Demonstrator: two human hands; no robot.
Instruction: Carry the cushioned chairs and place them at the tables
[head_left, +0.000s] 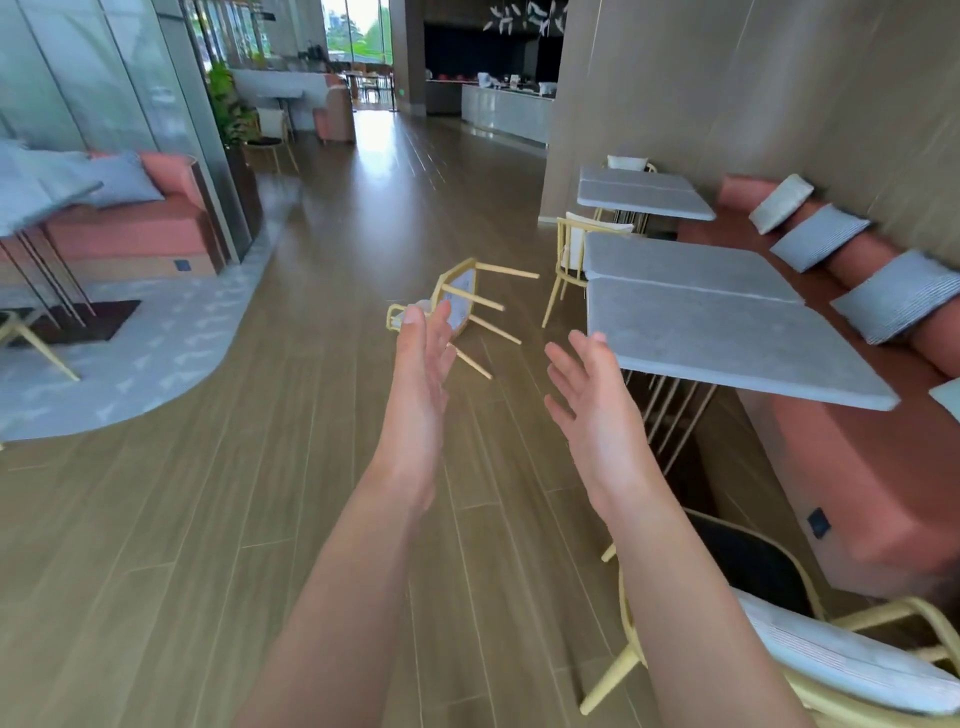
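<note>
A light wooden cushioned chair (462, 301) lies tipped on its side on the wood floor ahead, legs pointing right. My left hand (423, 358) and my right hand (587, 395) are both stretched forward with straight fingers, holding nothing, still short of the fallen chair. Another cushioned chair (831, 649) with a white seat pad stands at the near right by the grey table (727, 332). A third chair (576, 249) stands upright at the far end of that table.
A pink bench sofa (883, 493) with grey pillows runs along the right wall behind two grey tables (644, 195). On the left are a pale rug (156, 353), another table and a pink sofa (135, 234). A counter (509, 111) stands far back.
</note>
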